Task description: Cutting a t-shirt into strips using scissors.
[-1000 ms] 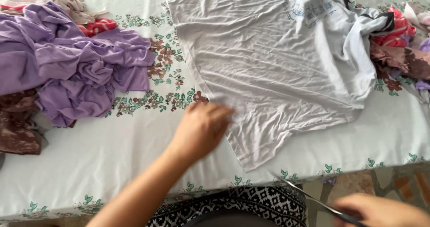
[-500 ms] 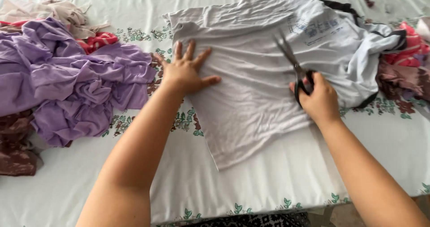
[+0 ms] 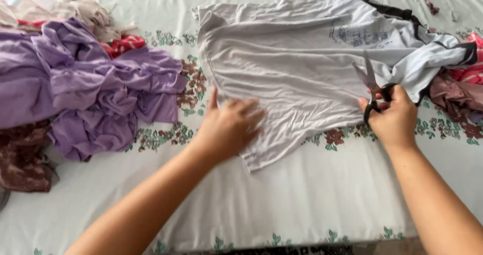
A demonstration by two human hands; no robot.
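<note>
A light grey T-shirt (image 3: 297, 59) lies spread flat on the table, its printed patch toward the far right. My left hand (image 3: 229, 126) presses flat on the shirt's near left part, fingers apart. My right hand (image 3: 392, 116) grips black-handled scissors (image 3: 371, 81), blades pointing away from me over the shirt's right side near a sleeve.
A white tablecloth with a floral border (image 3: 302, 204) covers the table. A heap of purple cloth (image 3: 85, 89) lies at the left, with brown fabric (image 3: 22, 157) below it and pale and red pieces behind. More red and maroon clothes (image 3: 460, 99) pile at the right edge.
My left hand slid from the shirt's left edge toward me onto its lower part. My right hand with the scissors shifted rightward toward the sleeve.
</note>
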